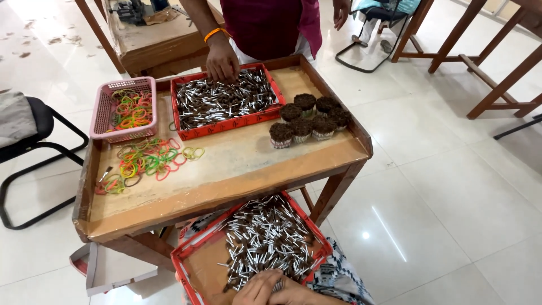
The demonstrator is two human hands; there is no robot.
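Both hands [271,289] clench a bunch of sticks at the near edge of the lap tray [195,265]. Keep ends flush, grip snug. Rubber bands [148,161] lie beyond it on the table [243,164].

The widest free stretch of the worktop [237,164] is its bare near strip, right of the loose rubber bands [148,161] and in front of the red tray [226,125]. A raised rim walls its edges. Bundled stick rolls [309,120] crowd the far right corner, and a pink basket [121,110] fills the far left. Another person's hand [222,61] rests in the red tray, blocking its far edge.
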